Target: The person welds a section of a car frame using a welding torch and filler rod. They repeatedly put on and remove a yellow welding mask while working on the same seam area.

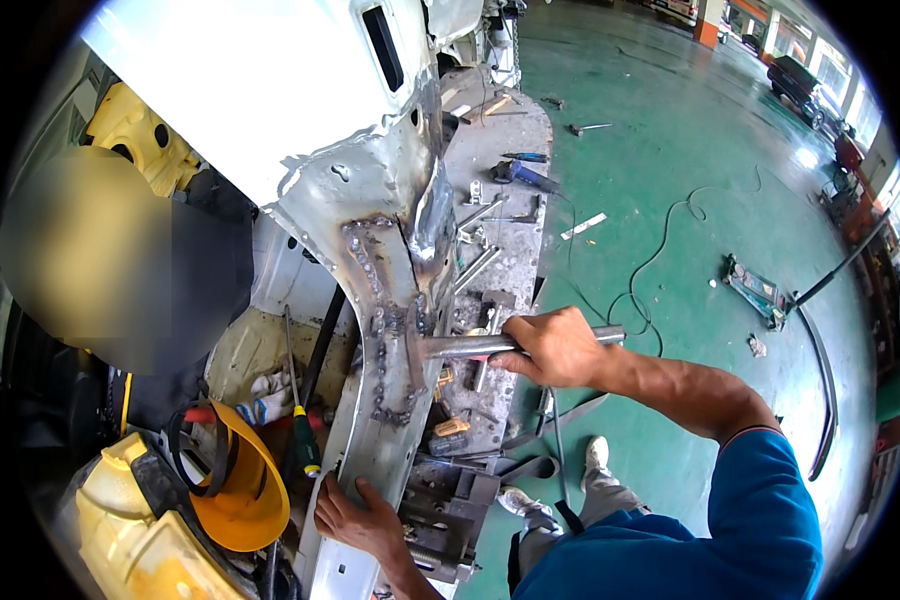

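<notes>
Hammering or dressing of a welded repair on a vehicle body appears to be the step in hand: a steel bar-handled tool, probably a hammer, lies across the white body pillar, its working end over the welded patch with its beads of dark, heat-stained weld. Whether that end bears on the metal or stands just clear of it cannot be told from this angle. The next move would seem to call for an accurate placing of the working end on the patch, with the pillar braced and the free fingers kept away from the seam. The right hand is clamped on the bar, fingers wrapped around it and the thumb closing from the near side; a length of the handle projects beyond the fist, toward the forearm. The left hand grips nothing: its fingers are apart and rest on the pillar below the weld (a bracing contact, to judge by its position). Near that hand lie a screwdriver with a green and yellow handle and an orange-yellow visor. Beyond the pillar, a blue grinder rests on the grey bench.
</notes>
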A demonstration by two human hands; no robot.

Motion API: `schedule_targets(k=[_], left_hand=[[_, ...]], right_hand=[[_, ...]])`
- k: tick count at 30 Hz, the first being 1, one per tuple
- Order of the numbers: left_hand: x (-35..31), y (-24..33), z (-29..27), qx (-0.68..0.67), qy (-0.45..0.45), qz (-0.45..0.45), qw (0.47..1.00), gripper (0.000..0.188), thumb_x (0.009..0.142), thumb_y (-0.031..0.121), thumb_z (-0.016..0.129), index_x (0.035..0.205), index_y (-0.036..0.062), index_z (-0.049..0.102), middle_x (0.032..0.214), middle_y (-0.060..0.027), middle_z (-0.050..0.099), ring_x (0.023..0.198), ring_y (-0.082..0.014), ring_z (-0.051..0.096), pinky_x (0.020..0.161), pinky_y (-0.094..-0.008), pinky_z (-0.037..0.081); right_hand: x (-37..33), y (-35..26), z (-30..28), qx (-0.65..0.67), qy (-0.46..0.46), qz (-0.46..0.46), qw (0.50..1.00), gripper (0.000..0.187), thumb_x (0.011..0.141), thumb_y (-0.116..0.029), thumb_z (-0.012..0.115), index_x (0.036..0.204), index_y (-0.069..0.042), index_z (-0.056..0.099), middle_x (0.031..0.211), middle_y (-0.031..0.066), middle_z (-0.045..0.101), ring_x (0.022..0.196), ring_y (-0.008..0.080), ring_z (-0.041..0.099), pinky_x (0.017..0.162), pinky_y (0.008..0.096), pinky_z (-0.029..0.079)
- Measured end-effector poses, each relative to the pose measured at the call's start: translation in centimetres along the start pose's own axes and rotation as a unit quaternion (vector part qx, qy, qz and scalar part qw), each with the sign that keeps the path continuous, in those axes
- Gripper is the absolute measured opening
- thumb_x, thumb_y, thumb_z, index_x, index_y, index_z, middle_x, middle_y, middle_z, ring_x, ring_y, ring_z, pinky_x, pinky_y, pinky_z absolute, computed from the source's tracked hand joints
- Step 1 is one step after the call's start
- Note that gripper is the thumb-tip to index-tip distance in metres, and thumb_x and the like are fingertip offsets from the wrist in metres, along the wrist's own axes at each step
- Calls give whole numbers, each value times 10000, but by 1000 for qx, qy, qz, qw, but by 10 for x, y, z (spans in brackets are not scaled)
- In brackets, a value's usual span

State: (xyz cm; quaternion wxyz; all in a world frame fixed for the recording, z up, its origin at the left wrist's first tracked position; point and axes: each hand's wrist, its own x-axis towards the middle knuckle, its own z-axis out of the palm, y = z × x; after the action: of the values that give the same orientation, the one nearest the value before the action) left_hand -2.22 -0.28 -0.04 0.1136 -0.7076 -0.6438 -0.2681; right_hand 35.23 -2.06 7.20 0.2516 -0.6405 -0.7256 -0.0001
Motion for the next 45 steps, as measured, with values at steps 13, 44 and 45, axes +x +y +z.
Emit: schedule_targets(k=[13, 44, 45], left_hand=[[-1, -1, 5, 20, 20, 20, 999, 424, 963, 270, 647, 1263, -29, 625, 1182, -211, 645, 1098, -419, 579, 968, -540, 400], [-43, 27, -27, -417, -55, -63, 905, 488, 1020, 315, 644, 1344, -47, 593, 1283, -198, 631, 1170, -329, 599, 1006, -465, 457], [-61, 33, -35, -519, -160, -82, 836, 557, 1004, 364, 672, 1352, -60, 579, 1265, -194, 642, 1169, -321, 604, 1012, -452, 457]], right_hand=[[-3, 11, 26, 57, 45, -8, 997, 484, 946, -525, 677, 917, -50, 593, 668, 116, 623, 552, 361, 623, 487, 464, 469], [-141, -22, 100, 315, -111, 55, 941, 384, 799, -374, 879, 933, -54, 714, 725, 95, 663, 636, 319, 658, 555, 408, 512], [-149, -27, 95, 311, -123, 44, 941, 350, 785, -359, 883, 891, -71, 715, 725, 83, 658, 640, 308, 662, 544, 413, 503]])
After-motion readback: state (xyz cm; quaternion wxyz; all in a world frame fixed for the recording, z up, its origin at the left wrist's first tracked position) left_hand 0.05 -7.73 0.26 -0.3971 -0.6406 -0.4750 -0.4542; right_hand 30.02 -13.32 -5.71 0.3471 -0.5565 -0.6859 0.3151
